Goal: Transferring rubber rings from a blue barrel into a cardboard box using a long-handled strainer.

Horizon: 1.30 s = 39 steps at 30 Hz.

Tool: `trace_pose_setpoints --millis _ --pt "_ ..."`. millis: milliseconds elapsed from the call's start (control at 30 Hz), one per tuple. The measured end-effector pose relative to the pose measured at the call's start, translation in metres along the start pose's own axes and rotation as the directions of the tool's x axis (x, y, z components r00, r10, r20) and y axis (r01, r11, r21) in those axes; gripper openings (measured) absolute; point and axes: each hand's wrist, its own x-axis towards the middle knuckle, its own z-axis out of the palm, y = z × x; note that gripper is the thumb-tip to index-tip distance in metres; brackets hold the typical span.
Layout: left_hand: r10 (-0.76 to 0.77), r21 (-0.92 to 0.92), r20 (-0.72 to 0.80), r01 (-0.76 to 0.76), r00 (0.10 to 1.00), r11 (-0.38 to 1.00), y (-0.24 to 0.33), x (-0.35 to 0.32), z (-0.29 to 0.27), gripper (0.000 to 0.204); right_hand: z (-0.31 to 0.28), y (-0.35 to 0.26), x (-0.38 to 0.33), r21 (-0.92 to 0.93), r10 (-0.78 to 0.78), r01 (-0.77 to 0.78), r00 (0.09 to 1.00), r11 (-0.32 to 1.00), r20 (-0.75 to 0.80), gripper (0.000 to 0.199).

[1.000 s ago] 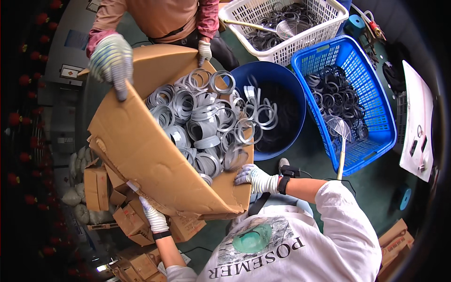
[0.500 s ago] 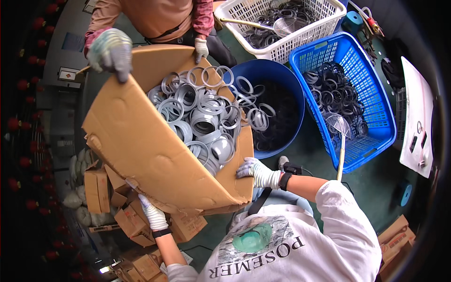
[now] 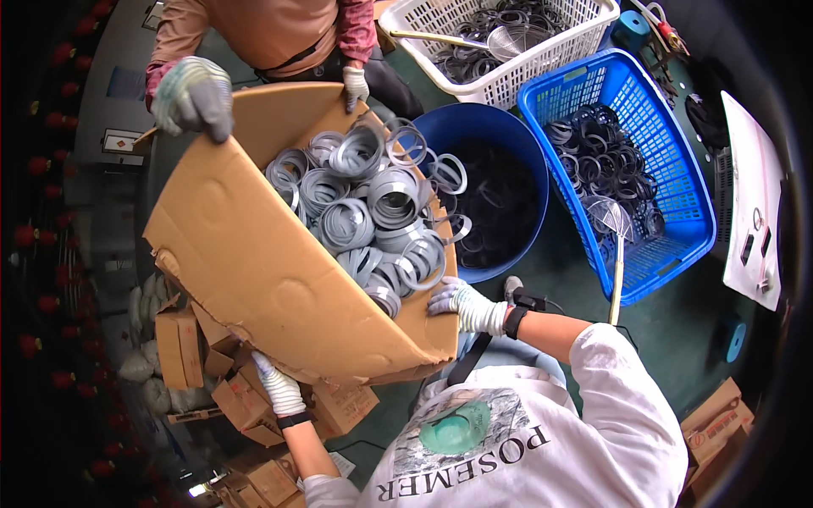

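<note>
A large cardboard box (image 3: 246, 245) is tilted, its opening toward a round blue barrel (image 3: 536, 229). Loose grey rings (image 3: 345, 224) are heaped inside, and some hang past the box's edge over the barrel. My right hand (image 3: 464, 305), in a white and grey knit glove, grips the box's near right flap. My left hand (image 3: 276, 385), gloved alike, holds the lower edge, with its fingertips partly hidden under the cardboard. Across from me, a co-worker's gloved hand (image 3: 195, 97) holds the top corner and the other gloved hand (image 3: 355, 87) grips the far side.
Right of the barrel stands a blue plastic basket (image 3: 669, 275) with dark rings and a long-handled strainer (image 3: 617, 262). A white basket (image 3: 584, 34) of dark rings and another strainer (image 3: 513, 41) are behind. Smaller cartons (image 3: 343, 408) lie at lower left.
Rings have shifted inside the box, and fewer now hang in the air over the barrel. The box stays tilted in nearly the same place; both my hands keep their grip.
</note>
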Motion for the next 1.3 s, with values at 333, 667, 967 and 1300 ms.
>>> trace_pose_setpoints --millis 333,667,967,1300 --pt "0.006 -0.017 -0.046 -0.007 0.999 1.0 0.004 0.005 0.007 0.081 -0.012 0.012 0.007 0.031 0.057 -0.057 0.998 0.998 -0.006 0.042" --pt "0.003 0.016 -0.093 -0.001 0.996 1.0 -0.002 0.022 -0.017 0.073 0.007 0.002 0.007 -0.026 0.036 -0.04 0.993 0.999 -0.115 0.047" --pt "-0.024 -0.064 -0.066 0.02 0.998 0.998 -0.004 0.037 -0.032 0.075 -0.029 -0.016 0.031 0.144 0.006 -0.013 0.999 0.99 0.044 0.049" --pt "-0.031 -0.133 -0.136 0.013 0.99 0.991 -0.021 0.054 -0.067 0.071 -0.024 0.05 0.135 0.198 0.34 -0.467 0.821 0.862 0.459 0.078"
